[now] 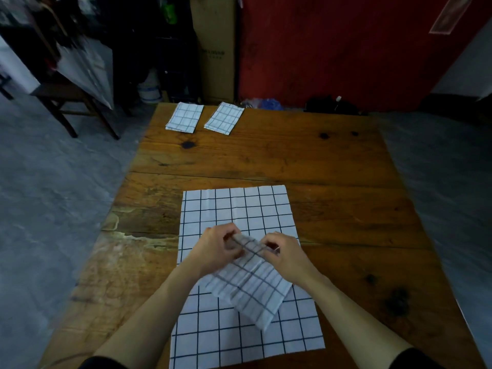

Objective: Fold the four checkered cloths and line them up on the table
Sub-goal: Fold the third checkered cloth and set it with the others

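Observation:
Two folded checkered cloths lie side by side at the table's far left: one (184,117) and another (224,118) to its right. A large unfolded checkered cloth (234,209) is spread flat near the front edge. Above it I hold a third, folded checkered cloth (250,286), lifted and slanting down toward the right. My left hand (218,249) and my right hand (286,253) both pinch its top edge, close together.
The wooden table (332,161) has dark knots and a pale stain at its left. A dark chair (72,102) stands off the far left corner. A cardboard box (217,49) and a red wall (346,49) rise behind.

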`<state>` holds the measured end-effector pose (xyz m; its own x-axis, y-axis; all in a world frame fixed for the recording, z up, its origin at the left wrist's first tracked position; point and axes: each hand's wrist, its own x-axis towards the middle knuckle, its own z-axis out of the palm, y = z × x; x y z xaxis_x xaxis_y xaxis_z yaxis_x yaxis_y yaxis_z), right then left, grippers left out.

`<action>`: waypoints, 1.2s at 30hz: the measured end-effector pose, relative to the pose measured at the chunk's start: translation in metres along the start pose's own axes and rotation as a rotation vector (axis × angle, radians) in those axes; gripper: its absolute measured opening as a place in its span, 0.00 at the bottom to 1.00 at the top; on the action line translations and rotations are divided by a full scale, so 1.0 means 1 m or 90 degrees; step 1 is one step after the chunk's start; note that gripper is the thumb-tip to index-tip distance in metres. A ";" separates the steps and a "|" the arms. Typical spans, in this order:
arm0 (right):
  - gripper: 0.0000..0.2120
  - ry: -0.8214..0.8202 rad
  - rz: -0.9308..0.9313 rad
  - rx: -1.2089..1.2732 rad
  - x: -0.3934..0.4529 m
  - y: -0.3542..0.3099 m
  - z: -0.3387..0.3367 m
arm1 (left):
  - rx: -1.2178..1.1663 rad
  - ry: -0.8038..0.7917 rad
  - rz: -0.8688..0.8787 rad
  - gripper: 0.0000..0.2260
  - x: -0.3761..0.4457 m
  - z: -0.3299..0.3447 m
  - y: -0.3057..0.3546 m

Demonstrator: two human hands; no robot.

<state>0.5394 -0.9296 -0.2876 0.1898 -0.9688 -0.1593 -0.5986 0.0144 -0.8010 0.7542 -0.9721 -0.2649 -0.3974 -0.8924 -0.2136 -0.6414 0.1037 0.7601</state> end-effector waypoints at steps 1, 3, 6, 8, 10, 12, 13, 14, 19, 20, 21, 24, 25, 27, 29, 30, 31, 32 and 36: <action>0.02 0.004 0.010 0.040 -0.006 -0.003 -0.004 | 0.006 -0.029 -0.034 0.09 -0.003 -0.003 -0.003; 0.02 0.021 0.030 0.088 -0.019 -0.007 -0.010 | 0.027 -0.069 -0.078 0.09 -0.008 -0.008 -0.014; 0.03 0.079 0.076 0.142 -0.036 -0.007 -0.017 | 0.022 -0.078 -0.094 0.07 -0.019 -0.011 -0.022; 0.05 0.115 0.103 0.165 -0.046 -0.004 -0.017 | 0.006 -0.061 -0.083 0.06 -0.025 -0.012 -0.022; 0.06 0.140 0.130 0.185 -0.055 -0.003 -0.017 | -0.037 -0.038 -0.077 0.05 -0.029 -0.014 -0.019; 0.07 0.148 0.148 0.197 -0.063 0.000 -0.015 | -0.084 -0.018 -0.059 0.06 -0.034 -0.015 -0.016; 0.08 0.143 0.152 0.196 -0.067 0.001 -0.014 | -0.102 -0.008 -0.048 0.05 -0.036 -0.016 -0.013; 0.09 0.137 0.156 0.191 -0.070 0.002 -0.013 | -0.120 0.001 -0.041 0.04 -0.039 -0.018 -0.011; 0.07 0.111 0.169 0.181 -0.084 0.005 -0.001 | -0.178 0.012 -0.034 0.03 -0.053 -0.018 -0.011; 0.05 0.105 0.167 0.177 -0.085 0.004 0.003 | -0.180 0.017 -0.039 0.03 -0.055 -0.016 -0.014; 0.06 0.102 0.168 0.176 -0.086 0.003 0.007 | -0.174 0.026 -0.050 0.03 -0.057 -0.013 -0.018; 0.09 0.111 0.181 0.127 -0.085 0.001 0.018 | -0.137 0.059 -0.062 0.04 -0.060 -0.003 -0.026; 0.09 0.123 0.182 0.092 -0.084 0.002 0.021 | -0.127 0.066 -0.054 0.04 -0.060 0.001 -0.028; 0.06 0.151 0.147 0.023 -0.083 0.008 0.027 | -0.114 0.080 -0.041 0.06 -0.060 0.009 -0.033; 0.07 0.164 0.113 -0.011 -0.083 0.011 0.030 | -0.094 0.091 -0.022 0.08 -0.061 0.015 -0.037; 0.08 0.165 0.105 -0.028 -0.083 0.012 0.031 | -0.073 0.093 -0.007 0.09 -0.061 0.017 -0.038; 0.08 0.162 0.098 -0.045 -0.083 0.013 0.031 | -0.049 0.090 0.008 0.09 -0.061 0.020 -0.039; 0.09 0.159 0.084 -0.066 -0.083 0.015 0.030 | -0.024 0.085 0.019 0.10 -0.062 0.022 -0.039; 0.10 0.102 0.047 -0.149 -0.082 0.023 0.030 | 0.057 0.068 0.055 0.11 -0.062 0.023 -0.048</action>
<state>0.5335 -0.8429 -0.3102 0.0247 -0.9942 -0.1050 -0.7728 0.0476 -0.6329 0.7947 -0.9122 -0.3026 -0.3847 -0.9196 -0.0793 -0.6654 0.2168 0.7144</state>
